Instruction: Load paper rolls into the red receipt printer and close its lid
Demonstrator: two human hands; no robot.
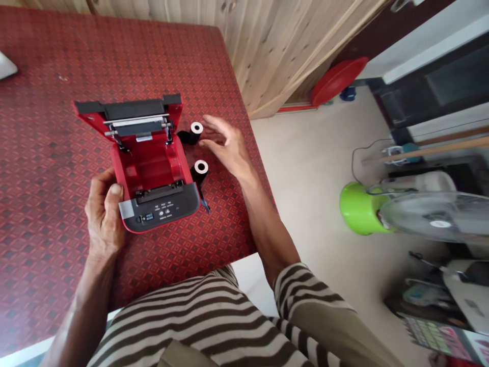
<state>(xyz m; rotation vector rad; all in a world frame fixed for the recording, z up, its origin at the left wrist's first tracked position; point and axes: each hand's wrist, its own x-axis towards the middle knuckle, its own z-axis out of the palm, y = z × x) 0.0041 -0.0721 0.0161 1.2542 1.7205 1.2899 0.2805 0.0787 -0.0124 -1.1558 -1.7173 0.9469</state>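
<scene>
A small red and black receipt printer (162,204) stands on the table with its lid (132,114) raised, and its red inner bay shows no roll inside. My left hand (105,206) grips the printer's left side, thumb on the edge near a grey piece of tape. To the right of the printer stand two black-sided rolls with white ends, a far roll (196,130) and a near roll (200,168). Close to the far roll, my right hand (227,145) is held with thumb and fingers apart and nothing between them. A dark strip lies by the near roll.
The table (46,168) has a red patterned cover, and its right edge runs just past my right forearm. A wooden plank wall (263,46) rises behind it. On the floor to the right are a green stool (353,209) and a fan (431,216).
</scene>
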